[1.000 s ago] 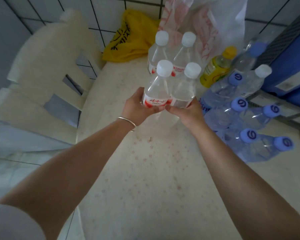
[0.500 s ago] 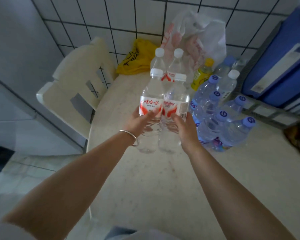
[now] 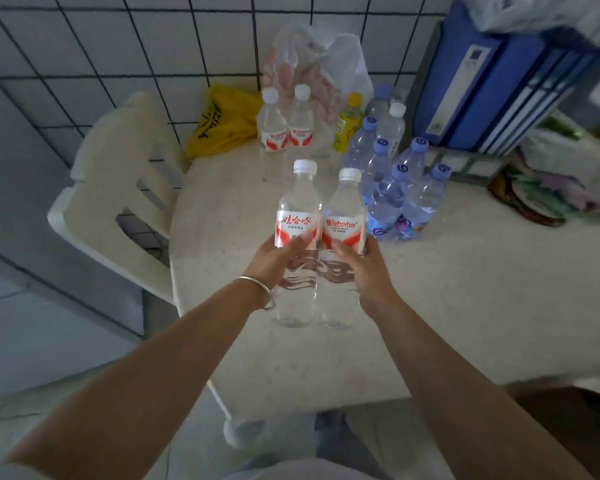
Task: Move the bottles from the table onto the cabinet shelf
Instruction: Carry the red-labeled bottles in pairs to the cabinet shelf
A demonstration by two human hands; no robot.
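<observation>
Two clear water bottles with red-and-white labels and white caps are held upright side by side above the pale table (image 3: 465, 289). My left hand (image 3: 274, 261) grips the left bottle (image 3: 297, 209) around its middle. The right bottle (image 3: 343, 216) is gripped the same way by my right hand (image 3: 364, 268). Two more bottles of the same kind (image 3: 286, 129) stand at the table's far edge. To their right stand a yellow-capped bottle (image 3: 346, 124) and a cluster of several blue-capped bottles (image 3: 395, 181). No cabinet shelf is in view.
A cream plastic chair (image 3: 118, 195) stands left of the table against the tiled wall. A yellow bag (image 3: 222, 123) and a white plastic bag (image 3: 312, 67) lie at the table's back. Blue binders (image 3: 492, 81) in a rack stand at the right.
Both hands have lifted the two bottles off the table and drawn them toward me, away from the other bottles. The camera has pulled back and up.
</observation>
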